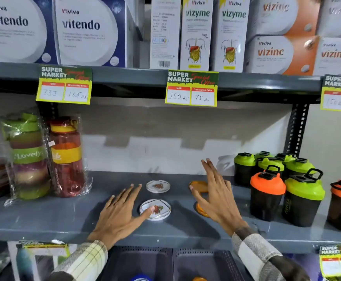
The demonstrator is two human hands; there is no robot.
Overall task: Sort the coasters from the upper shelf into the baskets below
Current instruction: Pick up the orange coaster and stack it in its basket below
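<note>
Two round clear coasters with red flower inlays lie on the grey shelf (44,216): a near clear coaster (161,211) and a far clear coaster (158,186). My left hand (121,213) lies flat beside them, fingers spread, its thumb tip resting on the near one. Two orange coasters sit to the right: a far orange coaster (200,185) and a near orange coaster (201,210), both partly hidden by my right hand (216,195). That hand is spread above them, thumb touching the far one. Two dark baskets, a left basket (139,262) and a right basket (208,262), sit below the shelf.
Green and orange-lidded black shaker bottles (287,189) crowd the shelf's right side. Wrapped green and red bottles (48,159) stand at the left. Medicine boxes fill the shelf above, with price tags (191,88) hanging from its edge.
</note>
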